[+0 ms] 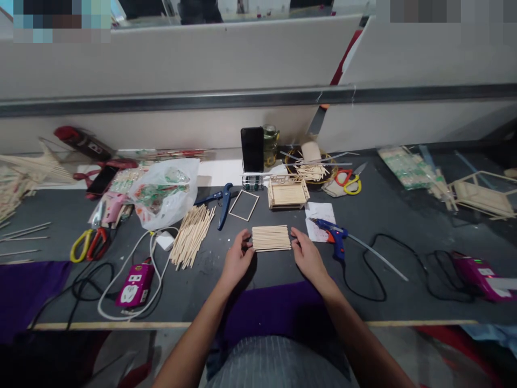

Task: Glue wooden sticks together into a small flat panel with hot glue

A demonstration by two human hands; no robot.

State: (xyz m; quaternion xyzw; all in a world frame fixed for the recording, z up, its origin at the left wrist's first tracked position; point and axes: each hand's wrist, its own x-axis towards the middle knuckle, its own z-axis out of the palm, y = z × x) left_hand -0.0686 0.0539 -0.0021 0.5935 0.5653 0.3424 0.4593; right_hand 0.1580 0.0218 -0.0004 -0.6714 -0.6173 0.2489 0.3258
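A flat row of wooden sticks lies side by side on the dark table in front of me. My left hand is at its left end, fingers curved and apart. At the right end is my right hand, its fingers likewise apart; both hands seem to touch or nearly touch the stick ends. Above the row stands a small wooden stick box, with a thin square stick frame to its left. Loose sticks are piled left of my left hand. A blue glue gun lies right of my right hand on white paper.
Blue cutters, a plastic bag and a pink power strip are on the left. A phone stands at the back near a basket. Scissors and a cable are on the right.
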